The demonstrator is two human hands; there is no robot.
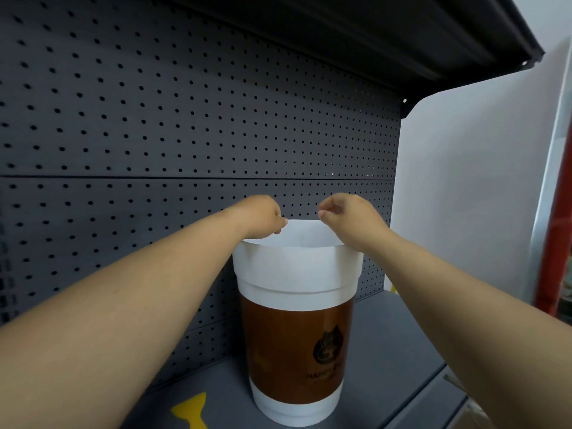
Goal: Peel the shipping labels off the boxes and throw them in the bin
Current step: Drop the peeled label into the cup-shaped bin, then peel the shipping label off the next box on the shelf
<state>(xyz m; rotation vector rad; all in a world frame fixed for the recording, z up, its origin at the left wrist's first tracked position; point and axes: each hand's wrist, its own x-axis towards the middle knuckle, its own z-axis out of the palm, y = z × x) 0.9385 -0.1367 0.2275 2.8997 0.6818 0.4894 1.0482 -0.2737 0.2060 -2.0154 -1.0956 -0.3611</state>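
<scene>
A bin (297, 305) shaped like a giant takeaway cup stands upright on a grey shelf (396, 345), close in front of a dark pegboard (185, 119). The bin is white at rim and base, with a brown band round the middle bearing a dark round emblem and lettering too faint to read in full. Its mouth is open; only the white far inner wall shows from this angle, so the contents cannot be determined. Both bare forearms reach in from the lower corners and meet over the rim. The left hand (263, 216) is curled, fingertips down at the left of the far rim, touching or just above it. The right hand (349, 216) is also curled, thumb and fingers pinched together above the right of the rim. Whether either hand holds anything cannot be told: no label is distinguishable against the white plastic, and no boxes are in view. A dark upper shelf (402, 35) overhangs the scene. A yellow mark (192, 410) lies on the shelf left of the bin's base, cut off by the lower edge. At the right are a white wall (464, 181) and a red upright (557, 243), blurred. Pale objects at the bottom right corner are too blurred to identify.
</scene>
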